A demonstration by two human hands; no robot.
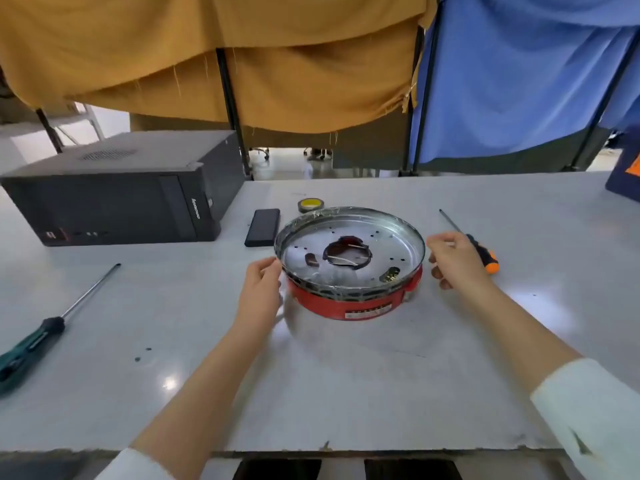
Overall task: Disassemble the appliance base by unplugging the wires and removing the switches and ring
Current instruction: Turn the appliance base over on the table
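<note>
The appliance base (360,304) is a round red housing topped by a silver metal pan (388,249), standing mid-table. Through the pan's central hole (347,255) I see pale wires. My left hand (261,289) lies against the left rim of the base, fingers touching the metal edge. My right hand (450,259) hovers just right of the rim, fingers curled and apart, holding nothing; a small gap separates it from the pan.
An orange-handled screwdriver (479,252) lies right behind my right hand. A teal-handled screwdriver (45,332) lies at the left. A black phone (262,226), a tape roll (309,205) and a black computer case (114,199) sit behind the base.
</note>
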